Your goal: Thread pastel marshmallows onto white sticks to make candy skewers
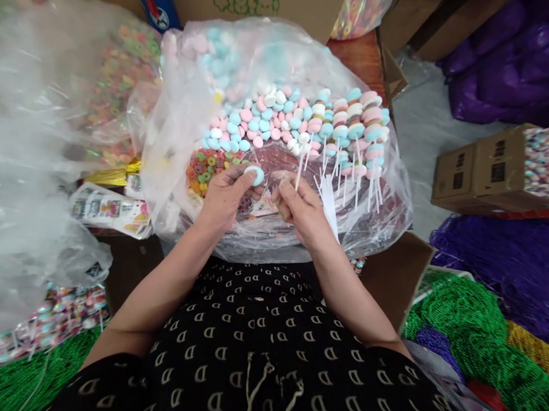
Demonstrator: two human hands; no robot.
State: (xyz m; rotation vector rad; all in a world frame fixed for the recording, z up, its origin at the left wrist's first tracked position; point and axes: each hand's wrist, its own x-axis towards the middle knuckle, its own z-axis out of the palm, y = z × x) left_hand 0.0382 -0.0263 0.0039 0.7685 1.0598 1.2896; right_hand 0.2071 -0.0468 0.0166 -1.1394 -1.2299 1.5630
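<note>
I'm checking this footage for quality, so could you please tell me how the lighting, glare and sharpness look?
Head view throughout: soft light on the left hand and right hand; glare streaks on the clear plastic beneath them; the bulky bag at left milky and blurred; the purple bundle at upper right dark; edges apparently stretched by a wide lens.

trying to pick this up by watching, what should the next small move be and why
Probably bring the blue candy to the white stick: the left hand pinches the candy, the right hand seems to hold the stick, and stacked candies on sticks lie nearby.
</note>
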